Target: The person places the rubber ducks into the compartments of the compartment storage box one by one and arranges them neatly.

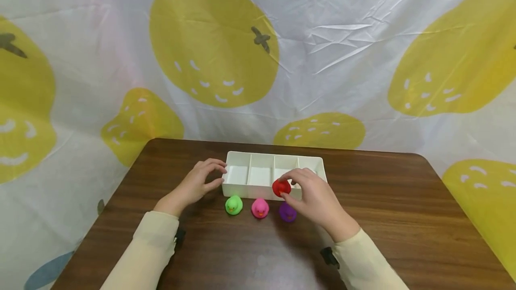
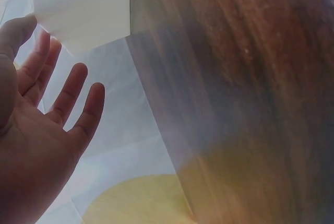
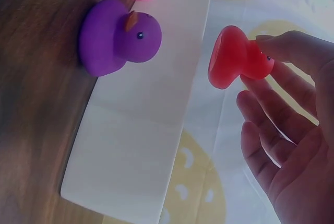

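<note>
My right hand (image 1: 316,198) pinches a red rubber duck (image 3: 232,59) by its head between thumb and fingers. In the head view the duck overlaps the front wall of a white tray (image 1: 258,191) with several compartments. At the tray's left end, my left hand (image 1: 197,180) has its thumb and fingers at the end wall, the other fingers spread loosely in the left wrist view. In front of the tray a green duck (image 1: 234,205), a pink duck (image 1: 260,208) and a purple duck (image 1: 288,212) stand in a row; the purple one is below my right hand.
The brown wooden table (image 1: 387,218) extends on both sides of the tray, with rounded far corners. Behind its far edge hangs a white cloth (image 1: 322,70) printed with yellow fruit.
</note>
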The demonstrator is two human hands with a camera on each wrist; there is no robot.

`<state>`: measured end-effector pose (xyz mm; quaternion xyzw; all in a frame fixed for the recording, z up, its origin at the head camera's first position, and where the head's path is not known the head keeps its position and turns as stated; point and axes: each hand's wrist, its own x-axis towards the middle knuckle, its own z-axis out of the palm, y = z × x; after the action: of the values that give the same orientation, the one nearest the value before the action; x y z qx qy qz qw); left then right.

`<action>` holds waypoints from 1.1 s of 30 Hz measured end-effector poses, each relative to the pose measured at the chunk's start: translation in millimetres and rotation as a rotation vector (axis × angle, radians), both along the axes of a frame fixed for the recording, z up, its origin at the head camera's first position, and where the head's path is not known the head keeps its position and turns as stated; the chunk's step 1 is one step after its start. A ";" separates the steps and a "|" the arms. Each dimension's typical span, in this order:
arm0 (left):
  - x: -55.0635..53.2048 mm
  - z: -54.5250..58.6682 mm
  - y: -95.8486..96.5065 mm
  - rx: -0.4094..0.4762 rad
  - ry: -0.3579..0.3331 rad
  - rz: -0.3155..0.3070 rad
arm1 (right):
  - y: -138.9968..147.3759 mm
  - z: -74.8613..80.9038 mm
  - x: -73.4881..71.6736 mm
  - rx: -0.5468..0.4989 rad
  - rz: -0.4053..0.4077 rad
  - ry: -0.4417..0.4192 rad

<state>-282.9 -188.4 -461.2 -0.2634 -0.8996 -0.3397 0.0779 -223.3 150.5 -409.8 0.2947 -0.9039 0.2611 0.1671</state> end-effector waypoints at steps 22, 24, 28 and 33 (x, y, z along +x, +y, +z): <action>0.5 1.5 -5.1 0.007 0.015 0.011 | -28.8 2.3 -23.5 -0.028 0.039 0.010; -0.2 2.6 -4.9 0.011 0.012 0.008 | -30.2 2.6 -26.3 -0.021 0.039 0.005; -1.8 2.9 -2.7 0.009 0.005 -0.004 | -32.3 2.5 -29.8 -0.019 0.042 -0.004; -0.9 -0.5 0.0 0.012 -0.009 -0.002 | -36.3 -1.3 -31.2 -0.021 0.043 -0.008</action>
<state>-283.8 -188.3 -461.7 -0.2622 -0.8976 -0.3463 0.0752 -254.5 114.1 -411.1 0.3111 -0.8953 0.2751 0.1609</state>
